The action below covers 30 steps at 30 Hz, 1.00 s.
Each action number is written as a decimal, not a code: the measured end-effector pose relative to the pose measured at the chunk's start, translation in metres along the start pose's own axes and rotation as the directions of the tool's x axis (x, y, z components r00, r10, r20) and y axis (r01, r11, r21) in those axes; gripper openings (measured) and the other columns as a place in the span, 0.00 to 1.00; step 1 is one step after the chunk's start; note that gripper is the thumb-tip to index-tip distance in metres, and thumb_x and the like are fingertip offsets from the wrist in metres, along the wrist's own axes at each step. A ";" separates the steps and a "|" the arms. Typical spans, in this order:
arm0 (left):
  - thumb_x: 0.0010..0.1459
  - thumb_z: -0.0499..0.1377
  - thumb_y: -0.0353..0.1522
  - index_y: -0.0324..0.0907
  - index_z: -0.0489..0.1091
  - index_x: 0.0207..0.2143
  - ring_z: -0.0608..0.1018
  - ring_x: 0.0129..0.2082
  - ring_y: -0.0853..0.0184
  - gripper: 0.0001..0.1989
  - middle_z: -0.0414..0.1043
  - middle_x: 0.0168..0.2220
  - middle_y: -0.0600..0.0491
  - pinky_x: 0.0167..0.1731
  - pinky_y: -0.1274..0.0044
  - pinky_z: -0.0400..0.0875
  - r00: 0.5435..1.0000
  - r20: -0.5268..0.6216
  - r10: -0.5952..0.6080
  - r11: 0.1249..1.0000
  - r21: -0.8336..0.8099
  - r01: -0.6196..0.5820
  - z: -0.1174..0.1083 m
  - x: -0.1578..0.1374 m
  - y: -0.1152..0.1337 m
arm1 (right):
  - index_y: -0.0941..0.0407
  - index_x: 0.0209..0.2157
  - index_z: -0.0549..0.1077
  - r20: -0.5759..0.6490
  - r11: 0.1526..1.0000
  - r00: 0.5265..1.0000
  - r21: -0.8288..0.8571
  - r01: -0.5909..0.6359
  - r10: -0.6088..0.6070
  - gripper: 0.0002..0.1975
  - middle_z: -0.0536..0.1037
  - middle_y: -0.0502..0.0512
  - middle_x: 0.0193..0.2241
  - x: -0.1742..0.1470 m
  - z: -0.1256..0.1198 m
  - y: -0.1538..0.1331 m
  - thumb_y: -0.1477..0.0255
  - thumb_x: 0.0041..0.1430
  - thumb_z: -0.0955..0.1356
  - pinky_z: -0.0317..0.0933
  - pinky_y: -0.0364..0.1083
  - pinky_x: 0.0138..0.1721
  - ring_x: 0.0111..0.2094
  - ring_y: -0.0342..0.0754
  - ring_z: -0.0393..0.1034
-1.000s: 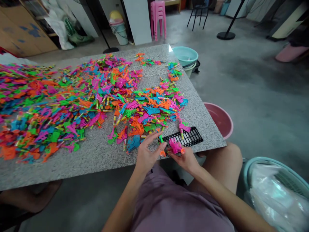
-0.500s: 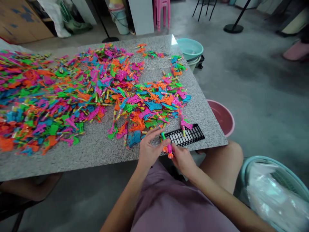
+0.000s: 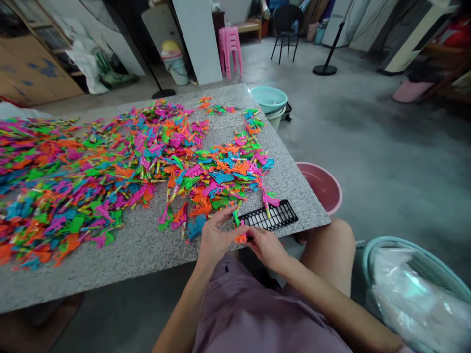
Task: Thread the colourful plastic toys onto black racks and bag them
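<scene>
My left hand (image 3: 217,236) pinches a small bundle of toy guns (image 3: 241,237) in green, pink and orange plastic at the table's front edge. Against its lower right side is my right hand (image 3: 268,247), fingers pressed together; what they grip is mostly hidden. Just beyond my hands lies a black plastic grid tray (image 3: 289,214). One pink toy gun (image 3: 271,200), with a yellow-banded dart, rests across the tray's far edge. A loose pile of bright toy guns (image 3: 221,177) spreads over the table behind my left hand.
A larger heap of toy guns (image 3: 66,196) covers the left of the speckled stone table (image 3: 147,257). Beside the table's right edge are a pink basin (image 3: 322,184) and a turquoise basin (image 3: 270,98). A basket with clear plastic bags (image 3: 415,294) stands at my right.
My view has tilted up, showing more of the room. The pink and orange pieces between my hands have come closer together, and my right hand has turned slightly.
</scene>
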<state>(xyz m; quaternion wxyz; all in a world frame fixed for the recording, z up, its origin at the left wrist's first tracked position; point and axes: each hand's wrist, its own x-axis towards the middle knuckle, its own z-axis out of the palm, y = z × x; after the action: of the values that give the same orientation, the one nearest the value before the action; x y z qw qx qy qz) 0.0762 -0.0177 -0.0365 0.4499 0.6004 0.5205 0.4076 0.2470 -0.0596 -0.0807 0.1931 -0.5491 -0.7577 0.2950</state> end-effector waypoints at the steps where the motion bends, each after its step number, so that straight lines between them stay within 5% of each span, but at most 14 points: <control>1: 0.43 0.72 0.38 0.42 0.75 0.48 0.79 0.48 0.57 0.28 0.78 0.47 0.48 0.52 0.65 0.73 1.000 0.000 -0.007 1.000 0.004 0.007 0.000 -0.001 0.001 | 0.55 0.43 0.68 -0.039 1.000 0.999 0.022 -0.007 0.008 0.09 0.78 0.55 0.38 0.002 -0.007 0.005 0.72 0.60 0.69 0.61 0.43 0.37 0.39 0.49 0.74; 4: 0.43 0.72 0.38 0.42 0.75 0.48 0.78 0.50 0.57 0.28 0.77 0.49 0.48 0.55 0.65 0.71 1.000 -0.003 -0.030 0.999 0.019 0.030 -0.001 -0.002 0.004 | 0.56 0.45 0.66 -0.196 0.975 0.961 -0.059 -0.212 0.197 0.16 0.77 0.58 0.38 0.020 -0.032 0.026 0.65 0.59 0.70 0.61 0.44 0.36 0.39 0.52 0.74; 7: 0.43 0.72 0.38 0.42 0.75 0.49 0.77 0.51 0.57 0.29 0.77 0.50 0.48 0.56 0.65 0.69 0.999 0.003 -0.053 0.998 0.035 0.053 -0.002 -0.003 0.007 | 0.58 0.39 0.68 -0.186 0.891 0.896 -0.142 -0.431 0.404 0.16 0.78 0.59 0.33 0.040 -0.052 0.047 0.67 0.53 0.73 0.60 0.45 0.33 0.36 0.54 0.73; 9: 0.42 0.73 0.38 0.42 0.75 0.49 0.76 0.52 0.57 0.29 0.77 0.50 0.48 0.57 0.65 0.68 0.998 0.007 -0.063 0.997 0.045 0.062 -0.003 -0.003 0.008 | 0.57 0.35 0.68 -0.126 0.874 0.871 -0.045 -0.484 0.475 0.14 0.77 0.55 0.28 0.044 -0.057 0.059 0.71 0.49 0.75 0.59 0.44 0.31 0.32 0.52 0.73; 12: 0.41 0.73 0.39 0.43 0.75 0.49 0.76 0.52 0.57 0.30 0.76 0.50 0.48 0.57 0.65 0.68 0.997 0.003 -0.071 0.996 0.059 0.071 -0.005 -0.003 0.007 | 0.56 0.35 0.67 -0.104 0.832 0.855 0.318 -0.455 0.507 0.09 0.75 0.51 0.27 0.030 -0.058 0.073 0.71 0.53 0.70 0.60 0.42 0.25 0.24 0.45 0.70; 15: 0.41 0.73 0.40 0.44 0.75 0.49 0.77 0.51 0.57 0.30 0.76 0.50 0.48 0.56 0.65 0.69 0.997 0.000 -0.079 0.994 0.073 0.078 -0.006 -0.003 0.004 | 0.55 0.37 0.65 -0.106 0.728 0.883 0.614 -0.305 0.458 0.08 0.72 0.49 0.26 0.010 -0.055 0.077 0.65 0.59 0.64 0.62 0.43 0.23 0.21 0.43 0.68; 19: 0.42 0.73 0.41 0.46 0.75 0.50 0.76 0.52 0.57 0.30 0.76 0.50 0.50 0.56 0.66 0.69 0.998 0.020 -0.067 0.990 0.125 0.064 -0.007 -0.002 0.005 | 0.53 0.36 0.63 -0.125 0.712 0.933 0.682 -0.166 0.337 0.09 0.69 0.47 0.25 0.011 -0.043 0.064 0.63 0.59 0.64 0.63 0.42 0.24 0.22 0.43 0.65; 24: 0.42 0.73 0.40 0.44 0.74 0.50 0.77 0.51 0.57 0.31 0.77 0.49 0.49 0.55 0.66 0.70 0.997 0.020 -0.069 0.990 0.127 0.066 -0.009 -0.003 0.009 | 0.55 0.41 0.69 -0.189 0.852 0.981 0.519 0.066 0.040 0.09 0.75 0.52 0.32 0.049 -0.018 0.040 0.68 0.58 0.67 0.66 0.45 0.38 0.33 0.46 0.71; 30: 0.43 0.73 0.38 0.46 0.73 0.52 0.76 0.54 0.56 0.31 0.75 0.52 0.49 0.57 0.64 0.68 0.997 0.042 -0.068 0.991 0.115 0.063 -0.008 -0.005 0.006 | 0.55 0.43 0.73 -0.043 0.985 0.994 0.138 0.103 -0.098 0.14 0.78 0.53 0.35 0.071 0.007 0.035 0.78 0.54 0.67 0.62 0.42 0.41 0.38 0.47 0.73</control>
<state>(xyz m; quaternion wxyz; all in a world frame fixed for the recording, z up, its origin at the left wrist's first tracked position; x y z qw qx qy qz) 0.0696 -0.0216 -0.0290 0.4400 0.6165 0.5520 0.3487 0.2450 0.0134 -0.1106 0.2595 -0.5005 -0.7584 0.3271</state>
